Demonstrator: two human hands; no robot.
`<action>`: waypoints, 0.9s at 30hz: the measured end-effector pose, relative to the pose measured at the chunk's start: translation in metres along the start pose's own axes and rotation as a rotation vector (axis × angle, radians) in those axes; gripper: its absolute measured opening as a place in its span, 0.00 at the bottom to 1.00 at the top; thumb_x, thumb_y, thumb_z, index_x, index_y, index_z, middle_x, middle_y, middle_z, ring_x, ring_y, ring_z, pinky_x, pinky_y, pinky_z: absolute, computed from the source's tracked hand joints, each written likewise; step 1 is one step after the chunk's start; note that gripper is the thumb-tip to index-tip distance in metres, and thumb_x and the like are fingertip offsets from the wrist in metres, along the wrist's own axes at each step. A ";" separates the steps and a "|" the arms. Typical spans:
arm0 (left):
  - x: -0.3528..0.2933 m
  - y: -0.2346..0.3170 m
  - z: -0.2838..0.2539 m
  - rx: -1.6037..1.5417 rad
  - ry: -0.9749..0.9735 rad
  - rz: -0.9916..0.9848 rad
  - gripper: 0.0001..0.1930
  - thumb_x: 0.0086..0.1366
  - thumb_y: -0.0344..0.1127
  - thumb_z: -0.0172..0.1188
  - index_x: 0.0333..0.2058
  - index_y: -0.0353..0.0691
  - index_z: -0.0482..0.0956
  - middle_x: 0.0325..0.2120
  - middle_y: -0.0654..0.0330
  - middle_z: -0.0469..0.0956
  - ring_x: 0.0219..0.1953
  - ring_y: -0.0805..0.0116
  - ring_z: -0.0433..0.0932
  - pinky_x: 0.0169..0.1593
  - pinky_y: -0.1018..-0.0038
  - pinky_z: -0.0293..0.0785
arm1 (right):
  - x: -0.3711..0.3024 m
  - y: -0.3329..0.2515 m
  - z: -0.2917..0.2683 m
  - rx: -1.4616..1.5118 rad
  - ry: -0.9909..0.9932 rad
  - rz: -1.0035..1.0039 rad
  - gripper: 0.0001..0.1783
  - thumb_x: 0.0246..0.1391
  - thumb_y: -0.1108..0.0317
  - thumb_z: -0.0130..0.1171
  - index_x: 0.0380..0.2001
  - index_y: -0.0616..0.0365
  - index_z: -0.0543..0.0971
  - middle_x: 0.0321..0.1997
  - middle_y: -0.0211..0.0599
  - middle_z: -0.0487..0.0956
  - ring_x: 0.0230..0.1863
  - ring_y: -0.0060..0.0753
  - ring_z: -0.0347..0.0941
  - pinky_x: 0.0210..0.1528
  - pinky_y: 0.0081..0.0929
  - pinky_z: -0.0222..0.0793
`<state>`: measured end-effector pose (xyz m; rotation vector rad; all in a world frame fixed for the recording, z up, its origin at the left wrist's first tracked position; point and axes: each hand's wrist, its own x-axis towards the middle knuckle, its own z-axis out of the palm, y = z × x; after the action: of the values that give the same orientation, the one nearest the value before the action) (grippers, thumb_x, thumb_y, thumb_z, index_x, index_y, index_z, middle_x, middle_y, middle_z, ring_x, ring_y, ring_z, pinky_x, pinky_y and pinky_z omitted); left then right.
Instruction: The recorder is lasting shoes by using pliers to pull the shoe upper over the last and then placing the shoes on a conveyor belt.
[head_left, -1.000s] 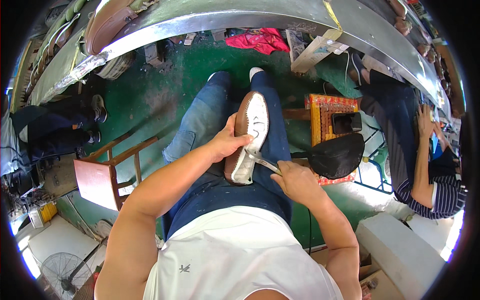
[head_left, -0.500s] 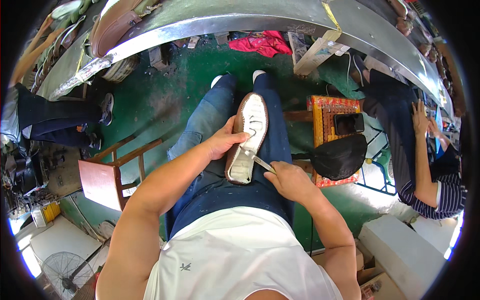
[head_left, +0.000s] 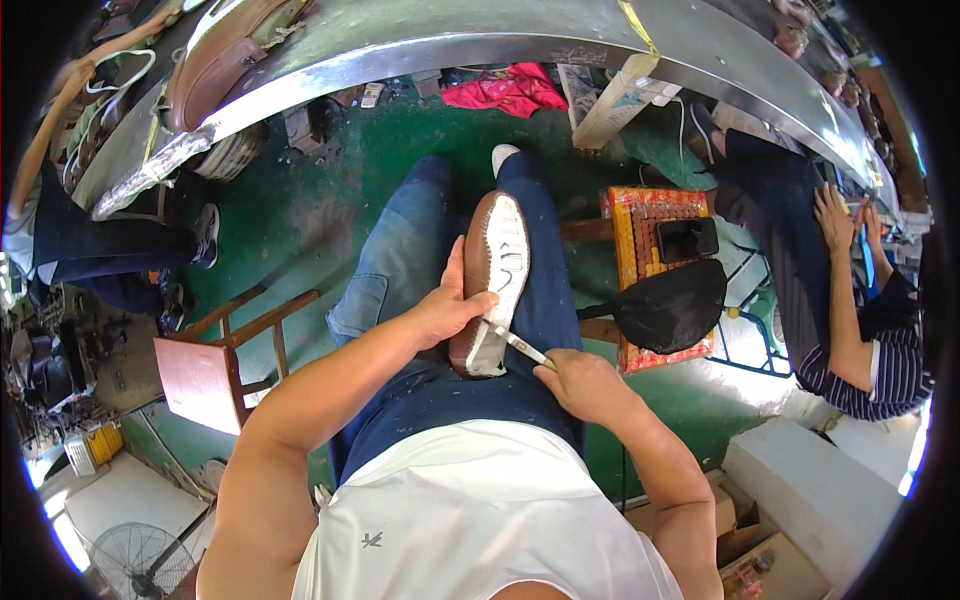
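"Where does the work sit?"

"A shoe [head_left: 505, 240], brown with a pale underside turned up, lies lengthwise along the lap at the centre of the frame. The thighs, in blue jeans [head_left: 380, 245], appear to serve as its support."

"And the hands?"

"The left hand [head_left: 448, 308] clamps the shoe's side, thumb pressed on the pale face, a finger stretched along the brown edge, likely to steady it. The right hand [head_left: 588, 384], at lower centre, is curled round the handle of a slim tool [head_left: 524, 350], whose tip meets the underside just beside that thumb; the grip far back probably allows leverage."

"What waits nearby?"

"Right of centre, a dark phone [head_left: 687, 240] and a black cloth item [head_left: 670, 305] rest on a beaded mat [head_left: 632, 235], perhaps placed there to free the lap."

"Any writing?"

"A small dark emblem [head_left: 371, 540] marks the white shirt [head_left: 470, 490], lower left of centre. Faint scrawl on the front edge of the metal table [head_left: 400, 58], at top, is too small to read."
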<state>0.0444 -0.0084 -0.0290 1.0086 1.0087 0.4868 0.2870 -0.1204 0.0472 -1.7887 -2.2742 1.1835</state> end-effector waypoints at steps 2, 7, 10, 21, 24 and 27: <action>-0.002 0.006 0.003 0.001 -0.012 -0.052 0.57 0.66 0.29 0.63 0.74 0.47 0.22 0.73 0.53 0.51 0.71 0.61 0.58 0.70 0.69 0.58 | -0.009 -0.009 0.006 -0.048 0.136 -0.087 0.16 0.64 0.56 0.59 0.36 0.60 0.74 0.31 0.47 0.80 0.31 0.51 0.80 0.34 0.42 0.77; 0.005 -0.009 0.013 0.046 0.113 0.043 0.55 0.62 0.30 0.64 0.75 0.38 0.29 0.72 0.46 0.50 0.74 0.58 0.53 0.73 0.67 0.52 | -0.010 -0.018 0.005 -0.163 0.126 -0.043 0.18 0.63 0.55 0.60 0.36 0.60 0.74 0.29 0.46 0.79 0.31 0.47 0.81 0.32 0.38 0.77; 0.008 -0.014 0.013 0.046 0.145 0.055 0.55 0.61 0.30 0.65 0.74 0.36 0.30 0.71 0.44 0.51 0.73 0.56 0.53 0.73 0.67 0.53 | -0.006 -0.013 0.003 -0.133 0.129 -0.088 0.18 0.62 0.54 0.61 0.35 0.60 0.74 0.29 0.44 0.79 0.31 0.44 0.82 0.31 0.36 0.77; -0.036 -0.024 0.008 0.301 0.040 0.064 0.53 0.68 0.41 0.60 0.74 0.38 0.25 0.74 0.43 0.38 0.77 0.51 0.39 0.76 0.63 0.41 | -0.010 -0.011 -0.004 -0.082 -0.096 0.075 0.20 0.67 0.53 0.54 0.35 0.63 0.76 0.31 0.52 0.82 0.36 0.57 0.81 0.37 0.49 0.77; -0.046 -0.032 0.007 0.065 -0.097 -0.012 0.52 0.70 0.38 0.57 0.74 0.41 0.21 0.75 0.46 0.29 0.78 0.51 0.33 0.76 0.64 0.38 | -0.005 0.004 -0.013 0.022 -0.163 0.017 0.20 0.68 0.54 0.52 0.35 0.63 0.76 0.33 0.52 0.82 0.36 0.57 0.81 0.37 0.48 0.75; -0.043 -0.033 0.008 0.119 0.000 0.023 0.53 0.69 0.38 0.59 0.74 0.42 0.22 0.75 0.44 0.33 0.77 0.50 0.36 0.76 0.64 0.40 | 0.007 -0.004 -0.048 0.278 -0.410 0.189 0.19 0.69 0.55 0.52 0.36 0.64 0.76 0.31 0.49 0.82 0.34 0.55 0.81 0.38 0.46 0.74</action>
<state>0.0273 -0.0604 -0.0363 1.1266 1.0366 0.4496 0.3031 -0.0886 0.0806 -1.8174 -2.0048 1.9494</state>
